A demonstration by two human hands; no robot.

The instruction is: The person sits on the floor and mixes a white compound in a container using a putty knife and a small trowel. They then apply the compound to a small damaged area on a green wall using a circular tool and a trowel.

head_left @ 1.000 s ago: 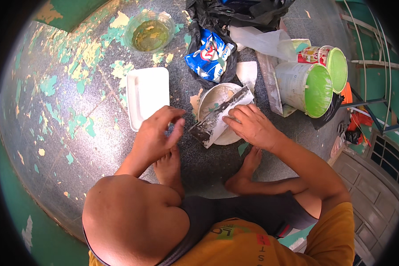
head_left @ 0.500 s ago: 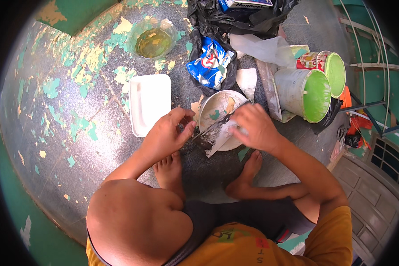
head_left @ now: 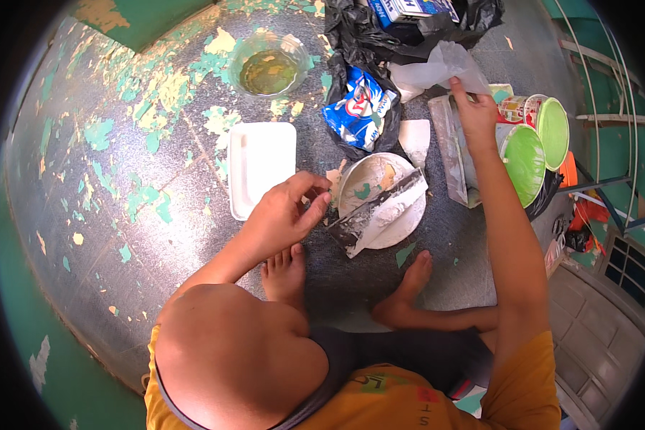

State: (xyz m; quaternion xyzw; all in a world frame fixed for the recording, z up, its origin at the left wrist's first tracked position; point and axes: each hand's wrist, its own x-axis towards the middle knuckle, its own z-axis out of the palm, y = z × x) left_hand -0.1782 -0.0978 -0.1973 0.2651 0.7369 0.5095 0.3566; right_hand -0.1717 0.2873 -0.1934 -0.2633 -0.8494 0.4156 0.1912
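left hand (head_left: 283, 211) half-curled, thumb and fingers apart, near white tray (head_left: 271, 161), right hand (head_left: 476, 118) at edge of translucent sheet (head_left: 444, 66), grip impossible to tell, putty-smeared blade (head_left: 387, 213) across white bowl (head_left: 410, 231), lettering on blue-and-white packet (head_left: 360, 107), print on red-labelled bucket (head_left: 512, 110) and orange shirt (head_left: 416, 410)

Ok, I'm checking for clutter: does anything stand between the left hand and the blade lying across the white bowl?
Nothing visible does: only a strip of dark floor shows between the left hand and the nearer end of the blade.
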